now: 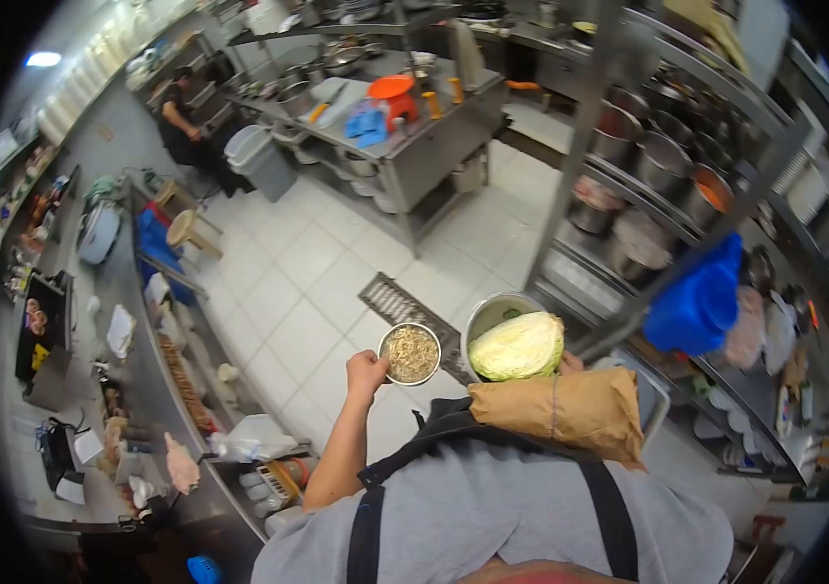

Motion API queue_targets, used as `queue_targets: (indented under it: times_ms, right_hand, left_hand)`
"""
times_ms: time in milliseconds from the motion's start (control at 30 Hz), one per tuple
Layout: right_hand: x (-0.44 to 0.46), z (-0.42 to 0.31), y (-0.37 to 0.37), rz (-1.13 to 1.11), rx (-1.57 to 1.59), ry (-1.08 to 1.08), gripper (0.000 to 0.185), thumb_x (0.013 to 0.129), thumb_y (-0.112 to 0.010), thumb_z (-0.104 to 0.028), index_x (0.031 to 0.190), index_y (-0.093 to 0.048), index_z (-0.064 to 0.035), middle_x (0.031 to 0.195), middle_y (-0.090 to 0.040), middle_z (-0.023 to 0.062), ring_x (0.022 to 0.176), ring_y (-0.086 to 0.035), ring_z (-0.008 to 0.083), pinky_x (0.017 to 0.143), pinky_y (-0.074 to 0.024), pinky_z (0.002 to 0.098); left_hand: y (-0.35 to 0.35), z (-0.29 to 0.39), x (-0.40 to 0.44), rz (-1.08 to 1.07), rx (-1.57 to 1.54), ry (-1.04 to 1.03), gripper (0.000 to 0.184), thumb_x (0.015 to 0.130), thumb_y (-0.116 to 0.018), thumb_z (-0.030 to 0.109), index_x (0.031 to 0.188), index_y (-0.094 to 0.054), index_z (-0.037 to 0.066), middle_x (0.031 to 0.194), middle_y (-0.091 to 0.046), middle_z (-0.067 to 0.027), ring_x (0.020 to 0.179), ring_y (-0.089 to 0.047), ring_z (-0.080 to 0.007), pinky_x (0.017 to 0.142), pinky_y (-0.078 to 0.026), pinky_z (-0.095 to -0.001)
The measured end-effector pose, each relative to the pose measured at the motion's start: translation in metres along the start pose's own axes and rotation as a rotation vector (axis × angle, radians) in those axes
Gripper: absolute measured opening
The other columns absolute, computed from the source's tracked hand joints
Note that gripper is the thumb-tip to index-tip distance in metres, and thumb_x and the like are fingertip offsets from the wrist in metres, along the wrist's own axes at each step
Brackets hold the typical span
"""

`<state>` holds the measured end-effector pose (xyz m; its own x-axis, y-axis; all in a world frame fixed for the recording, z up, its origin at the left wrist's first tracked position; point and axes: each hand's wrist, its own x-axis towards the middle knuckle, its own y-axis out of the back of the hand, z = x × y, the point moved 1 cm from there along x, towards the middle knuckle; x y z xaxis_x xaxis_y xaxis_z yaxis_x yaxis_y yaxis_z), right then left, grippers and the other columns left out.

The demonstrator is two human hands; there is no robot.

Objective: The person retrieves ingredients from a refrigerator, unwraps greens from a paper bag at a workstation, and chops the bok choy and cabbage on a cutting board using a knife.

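Note:
My left hand (366,376) is closed on the rim of a small round metal bowl (410,325). Pale, stringy pieces that look like bean sprouts (411,354) fill it. At my right side, the fingers of my right hand (570,363) show at the edge of a larger metal pot (480,321); most of that hand is hidden. A cut napa cabbage (517,347) lies in the pot, with something dark green behind it. Between the pot and my chest, a brown paper package (558,409) rests against my right arm.
A drain grate (410,310) crosses the tiled floor ahead. Metal shelving (580,165) with pots stands close on my right. A long steel counter (157,389) runs along my left. Farther off are a worktable (424,180), a grey bin (264,165), a stool (186,229) and another person (181,131).

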<state>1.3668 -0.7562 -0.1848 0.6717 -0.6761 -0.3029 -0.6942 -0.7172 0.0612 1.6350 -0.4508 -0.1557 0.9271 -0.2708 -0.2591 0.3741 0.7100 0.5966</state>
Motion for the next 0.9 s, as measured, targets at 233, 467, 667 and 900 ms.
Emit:
queue_targets:
  times_ms: [233,467,667,900]
  right_hand:
    - [0.139,-0.039,-0.117,-0.148,-0.065,-0.054,0.031,0.098,-0.056,-0.02,0.114,-0.066,0.0048,0.098,-0.071,0.0057,0.087,-0.063,0.0134,0.078,-0.0501,0.0281]
    - [0.328,-0.097,-0.233,-0.296,-0.089,-0.015,0.03,0.099,-0.056,-0.019,0.115,-0.066,0.0046,0.1,-0.071,0.0059,0.087,-0.064,0.0136,0.08,-0.0509,0.0281]
    - [0.443,-0.132,-0.342,-0.383,-0.059,0.016,0.029,0.098,-0.056,-0.018,0.114,-0.067,0.0033,0.1,-0.072,0.0057,0.086,-0.065,0.013,0.078,-0.0514,0.0279]
    - [0.537,-0.162,-0.456,-0.315,0.064,-0.027,0.026,0.097,-0.057,-0.016,0.113,-0.068,0.0009,0.1,-0.072,0.0056,0.083,-0.065,0.0121,0.076,-0.0521,0.0278]
  left_hand:
    - [0.072,-0.024,0.13,0.2,-0.281,0.142,0.015,0.07,-0.062,0.001,0.059,-0.052,-0.001,0.058,-0.054,-0.007,0.05,-0.057,-0.0168,0.046,-0.055,-0.036]
    - [0.126,-0.021,0.272,0.353,-0.514,0.243,0.016,0.075,-0.06,0.0,0.062,-0.052,-0.003,0.062,-0.056,-0.009,0.051,-0.061,-0.0218,0.05,-0.061,-0.0402]
    - [0.193,0.001,0.398,0.423,-0.5,0.26,0.02,0.073,-0.062,0.001,0.059,-0.049,-0.002,0.059,-0.053,-0.0076,0.05,-0.057,-0.0182,0.049,-0.059,-0.0389]
    - [0.267,0.037,0.615,0.245,-0.356,0.073,0.014,0.074,-0.059,0.001,0.063,-0.05,-0.001,0.061,-0.052,-0.0071,0.053,-0.057,-0.0177,0.052,-0.058,-0.038]
